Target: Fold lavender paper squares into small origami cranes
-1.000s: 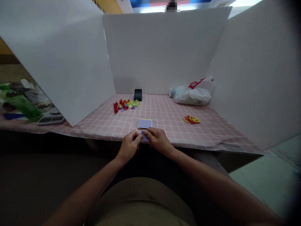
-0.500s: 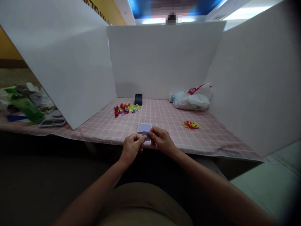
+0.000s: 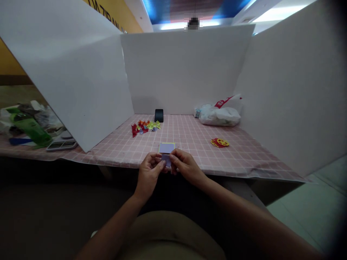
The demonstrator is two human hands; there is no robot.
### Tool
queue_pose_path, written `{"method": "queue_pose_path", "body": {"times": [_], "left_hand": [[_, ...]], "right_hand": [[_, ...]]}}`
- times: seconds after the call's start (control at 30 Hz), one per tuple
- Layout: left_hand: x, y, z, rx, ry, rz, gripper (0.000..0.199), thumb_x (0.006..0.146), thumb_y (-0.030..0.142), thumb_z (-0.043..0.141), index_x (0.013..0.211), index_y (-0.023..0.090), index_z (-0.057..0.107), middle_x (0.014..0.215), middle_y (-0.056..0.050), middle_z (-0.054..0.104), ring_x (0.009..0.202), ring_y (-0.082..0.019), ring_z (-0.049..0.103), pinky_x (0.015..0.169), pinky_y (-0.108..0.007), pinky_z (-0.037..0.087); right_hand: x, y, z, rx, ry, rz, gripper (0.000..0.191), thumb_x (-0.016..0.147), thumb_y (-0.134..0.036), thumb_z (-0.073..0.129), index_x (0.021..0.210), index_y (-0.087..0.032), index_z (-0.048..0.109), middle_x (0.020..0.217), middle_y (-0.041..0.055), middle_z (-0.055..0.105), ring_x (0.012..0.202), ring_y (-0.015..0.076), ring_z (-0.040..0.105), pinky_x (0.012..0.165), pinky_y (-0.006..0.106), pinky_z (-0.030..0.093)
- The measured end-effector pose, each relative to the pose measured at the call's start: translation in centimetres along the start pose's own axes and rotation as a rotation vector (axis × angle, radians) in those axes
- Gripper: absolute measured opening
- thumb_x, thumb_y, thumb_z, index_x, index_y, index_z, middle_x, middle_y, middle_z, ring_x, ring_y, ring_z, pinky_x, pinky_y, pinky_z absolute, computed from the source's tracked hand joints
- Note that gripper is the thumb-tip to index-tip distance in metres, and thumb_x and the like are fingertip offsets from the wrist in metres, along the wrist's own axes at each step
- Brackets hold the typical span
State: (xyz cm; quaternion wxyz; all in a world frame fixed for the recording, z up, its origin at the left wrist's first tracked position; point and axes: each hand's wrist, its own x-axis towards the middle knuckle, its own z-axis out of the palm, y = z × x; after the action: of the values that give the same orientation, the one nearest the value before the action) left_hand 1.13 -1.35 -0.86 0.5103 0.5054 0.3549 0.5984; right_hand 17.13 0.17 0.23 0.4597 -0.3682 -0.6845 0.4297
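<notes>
A small purple sheet of paper (image 3: 166, 160) is pinched between my two hands just above the table's front edge. My left hand (image 3: 150, 169) grips its left side, thumb on the face towards me. On the right side, my right hand (image 3: 185, 164) holds it by thumb and fingers near the upper corner. Directly behind lies a stack of square paper (image 3: 167, 147), purple on top with a yellow edge showing. Several folded paper pieces (image 3: 143, 126) in red, orange, yellow and purple lie in a heap farther back on the left.
A pink checked cloth covers the table (image 3: 187, 133). White panels (image 3: 184, 72) stand at the back and both sides. A black phone-like object (image 3: 159, 115), a white plastic bag (image 3: 220, 116) and red and yellow cut-outs (image 3: 220, 143) rest on it. Outside the left panel are a scale (image 3: 61, 143) and green bottle (image 3: 32, 128).
Both hands have come slightly lower and nearer with the purple paper. The sheet now faces me more squarely, and my left hand has turned so its thumb lies across it.
</notes>
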Motion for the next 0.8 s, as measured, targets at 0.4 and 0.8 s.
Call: {"method": "queue_pose_path", "body": {"times": [0.4,0.8], "left_hand": [[-0.9,0.1,0.2,-0.034,0.057,0.045,0.021,0.079,0.026,0.076,0.087,0.019,0.058,0.073,0.004,0.067,0.061,-0.01,0.066,0.063,-0.022,0.055],[-1.5,0.4,-0.3,-0.018,0.078,-0.008,0.016,0.079,0.028,0.076,0.082,0.016,0.067,0.074,0.001,0.07,0.062,-0.011,0.065,0.064,-0.023,0.053]], "right_hand": [[-0.5,-0.6,0.4,0.036,-0.075,-0.011,0.031,0.096,-0.048,0.05,0.084,-0.019,0.052,0.06,-0.0038,0.056,0.049,0.0091,0.051,0.05,0.023,0.039],[-0.7,-0.8,0.3,0.127,-0.046,-0.057,0.024,0.092,-0.035,0.06,0.11,-0.021,0.052,0.073,-0.0051,0.056,0.055,0.0095,0.057,0.053,0.024,0.045]]}}
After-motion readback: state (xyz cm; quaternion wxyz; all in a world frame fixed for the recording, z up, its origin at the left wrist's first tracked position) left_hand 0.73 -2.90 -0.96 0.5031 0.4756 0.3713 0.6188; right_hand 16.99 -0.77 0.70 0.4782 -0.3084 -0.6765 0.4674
